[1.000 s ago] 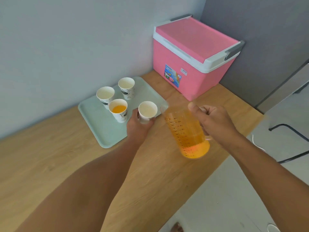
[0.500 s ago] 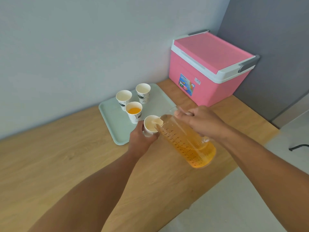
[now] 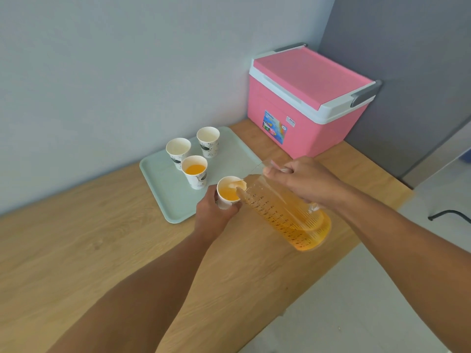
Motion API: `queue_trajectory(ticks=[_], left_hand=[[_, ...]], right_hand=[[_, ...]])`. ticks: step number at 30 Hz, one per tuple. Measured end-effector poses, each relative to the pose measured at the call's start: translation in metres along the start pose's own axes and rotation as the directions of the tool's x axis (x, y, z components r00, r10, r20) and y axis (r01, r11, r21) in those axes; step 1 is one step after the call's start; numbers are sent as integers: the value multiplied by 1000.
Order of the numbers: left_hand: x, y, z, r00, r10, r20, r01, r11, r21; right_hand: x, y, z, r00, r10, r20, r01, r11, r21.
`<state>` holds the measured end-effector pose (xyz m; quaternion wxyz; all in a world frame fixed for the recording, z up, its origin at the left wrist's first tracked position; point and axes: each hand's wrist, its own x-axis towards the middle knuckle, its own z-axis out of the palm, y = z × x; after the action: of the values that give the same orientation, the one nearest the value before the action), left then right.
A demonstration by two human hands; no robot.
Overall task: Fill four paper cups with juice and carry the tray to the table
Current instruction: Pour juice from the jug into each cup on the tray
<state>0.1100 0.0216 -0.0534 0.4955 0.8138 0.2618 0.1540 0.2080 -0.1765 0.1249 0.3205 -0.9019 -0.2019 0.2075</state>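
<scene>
**Juice running into the second cup**

Forearms fill the near part of my view, both reaching out over the wooden counter (image 3: 107,253). My left hand (image 3: 212,214) is wrapped around the lower part of a paper cup (image 3: 229,191), fingers curled about its wall, holding it just off the near right corner of the tray (image 3: 163,189). That cup already shows orange juice inside, below the rim. My right hand (image 3: 304,180) is closed on the handle side of the clear measuring jug (image 3: 285,215), thumb pressed along the top edge. The jug is tilted to the left, its spout resting at the right rim of the held cup, and juice lies along its lower side and pools in its base, which hangs out over the right edge of the counter.

Farther out, the pale green tray sits flat on the counter with three more cups standing upright on it. The nearest of them, the filled cup (image 3: 195,171), holds juice and stands just beyond my left hand. Behind it are two empty cups (image 3: 179,151), side by side and close to each other, near the tray's far edge.

Farthest, to the right, a pink cooler box (image 3: 309,103) with a white rim and closed lid stands in the corner against the walls.
</scene>
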Motion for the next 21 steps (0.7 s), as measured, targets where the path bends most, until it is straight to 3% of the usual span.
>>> queue_trajectory(ticks=[21], left_hand=[[3,51,57,991,44,128,-35,997,-72]], right_hand=[[-32,45,-32,985,148,-91,-132,978,163]])
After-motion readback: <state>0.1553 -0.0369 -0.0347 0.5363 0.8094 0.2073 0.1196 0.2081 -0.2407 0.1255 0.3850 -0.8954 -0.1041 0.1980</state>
